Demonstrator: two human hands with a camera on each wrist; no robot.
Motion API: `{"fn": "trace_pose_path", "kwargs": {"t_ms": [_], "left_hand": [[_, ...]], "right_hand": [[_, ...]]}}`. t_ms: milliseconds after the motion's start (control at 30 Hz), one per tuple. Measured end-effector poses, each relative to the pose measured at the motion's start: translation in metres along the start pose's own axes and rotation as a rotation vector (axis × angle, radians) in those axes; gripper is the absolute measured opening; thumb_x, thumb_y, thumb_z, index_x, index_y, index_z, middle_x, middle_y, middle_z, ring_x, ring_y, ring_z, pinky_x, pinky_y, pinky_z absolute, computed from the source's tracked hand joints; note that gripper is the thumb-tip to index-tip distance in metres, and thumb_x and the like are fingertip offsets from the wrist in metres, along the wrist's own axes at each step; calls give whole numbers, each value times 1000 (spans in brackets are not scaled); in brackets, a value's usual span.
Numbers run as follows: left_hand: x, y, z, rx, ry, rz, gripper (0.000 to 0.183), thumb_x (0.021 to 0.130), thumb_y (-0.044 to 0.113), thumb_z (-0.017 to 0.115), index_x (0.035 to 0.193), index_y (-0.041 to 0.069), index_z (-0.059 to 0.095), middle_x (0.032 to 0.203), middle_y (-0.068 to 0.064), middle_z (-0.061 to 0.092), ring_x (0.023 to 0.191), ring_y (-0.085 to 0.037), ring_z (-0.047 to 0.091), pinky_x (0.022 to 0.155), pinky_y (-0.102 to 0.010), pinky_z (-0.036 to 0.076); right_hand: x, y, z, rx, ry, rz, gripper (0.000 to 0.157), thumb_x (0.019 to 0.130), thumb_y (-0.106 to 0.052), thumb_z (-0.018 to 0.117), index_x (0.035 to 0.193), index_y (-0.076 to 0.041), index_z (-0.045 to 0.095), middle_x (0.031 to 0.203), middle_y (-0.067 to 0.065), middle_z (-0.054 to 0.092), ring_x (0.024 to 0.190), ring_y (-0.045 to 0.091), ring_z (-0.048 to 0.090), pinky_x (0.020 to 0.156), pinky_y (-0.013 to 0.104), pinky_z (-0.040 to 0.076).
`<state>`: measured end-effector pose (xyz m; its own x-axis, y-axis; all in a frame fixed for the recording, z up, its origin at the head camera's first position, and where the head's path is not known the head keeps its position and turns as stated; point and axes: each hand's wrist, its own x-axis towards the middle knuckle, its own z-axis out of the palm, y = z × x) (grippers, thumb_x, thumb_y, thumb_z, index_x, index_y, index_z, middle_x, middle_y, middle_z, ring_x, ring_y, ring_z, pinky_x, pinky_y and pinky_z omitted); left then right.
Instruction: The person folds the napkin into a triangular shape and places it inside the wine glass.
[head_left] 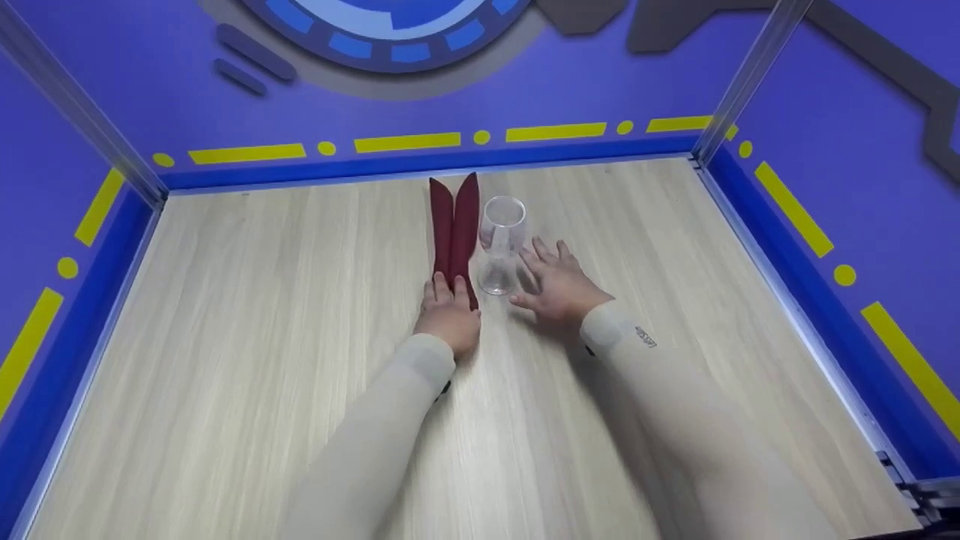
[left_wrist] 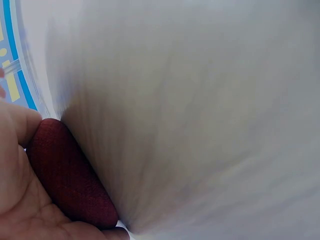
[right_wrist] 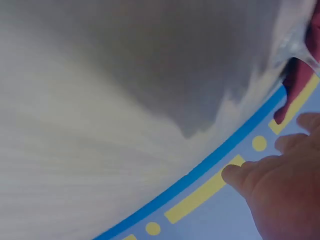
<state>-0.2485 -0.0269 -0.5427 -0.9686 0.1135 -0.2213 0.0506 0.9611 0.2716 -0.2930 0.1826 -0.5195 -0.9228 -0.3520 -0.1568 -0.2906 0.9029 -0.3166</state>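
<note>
A dark red folded cloth napkin (head_left: 454, 232) forms two long pointed lobes that fan slightly apart toward the back wall. My left hand (head_left: 450, 315) grips its near end. Close up in the left wrist view, the cloth (left_wrist: 70, 175) sits between thumb and fingers, low over the tabletop. Just right of the napkin, a clear stemmed glass (head_left: 501, 244) stands upright with its rim up. Beside the glass is my right hand (head_left: 559, 289), fingers spread and holding nothing. In the right wrist view, its fingers (right_wrist: 295, 145) reach out straight.
A pale wood-grain tabletop (head_left: 285, 337) lies under everything. Purple-blue panels (head_left: 600, 82) with yellow markings enclose it at the back and both sides, joined by metal corner posts (head_left: 757, 67). A dark metal fitting (head_left: 926, 499) sits at the near right corner.
</note>
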Motion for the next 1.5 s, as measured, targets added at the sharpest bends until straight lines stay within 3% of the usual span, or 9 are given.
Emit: {"fn": "trace_pose_path", "kwargs": {"t_ms": [367, 767, 967, 1167, 1333, 1500], "left_hand": [[1, -1, -1, 27, -53, 2, 69, 97, 45, 33, 150, 9, 6, 152, -27, -4, 140, -44, 0, 115, -44, 13], [1, 1, -1, 22, -2, 9, 68, 97, 41, 38, 149, 5, 13, 151, -31, 3, 138, -48, 7, 114, -47, 18], [7, 3, -6, 22, 45, -3, 67, 95, 44, 44, 145, 3, 28, 147, -33, 19, 133, -49, 25, 109, -47, 29], [15, 3, -14, 45, 104, -18, 58, 90, 50, 52, 125, 4, 58, 124, -27, 52, 107, -37, 57, 90, -44, 47], [19, 3, -17, 48, 163, -45, 49, 86, 50, 56, 98, 5, 71, 97, -18, 63, 86, -31, 64, 74, -45, 52], [24, 2, -16, 70, 202, -66, 48, 86, 50, 56, 96, 6, 72, 91, -15, 65, 83, -32, 64, 71, -46, 52]], "right_hand": [[-6, 4, 13, -147, -213, -48, 107, 65, -78, 58, 148, -38, 4, 157, 9, -2, 134, 56, 4, 104, 68, 15], [-6, 0, 13, -175, -243, -38, 113, 59, -79, 62, 148, -37, 8, 157, 9, 2, 134, 57, 1, 104, 69, 13], [-5, 1, 14, -178, -252, -39, 113, 59, -81, 59, 148, -37, 6, 157, 10, 1, 133, 58, 0, 102, 72, 10], [-7, 1, 15, -185, -265, -28, 112, 60, -81, 58, 148, -38, 6, 157, 9, 0, 135, 55, 0, 104, 69, 10], [-7, 1, 15, -179, -265, -19, 111, 60, -80, 59, 148, -39, 6, 157, 8, 0, 136, 54, -1, 105, 68, 10], [-7, 1, 14, -171, -266, -16, 112, 60, -80, 60, 148, -38, 5, 157, 7, 0, 136, 54, -1, 106, 68, 9]]}}
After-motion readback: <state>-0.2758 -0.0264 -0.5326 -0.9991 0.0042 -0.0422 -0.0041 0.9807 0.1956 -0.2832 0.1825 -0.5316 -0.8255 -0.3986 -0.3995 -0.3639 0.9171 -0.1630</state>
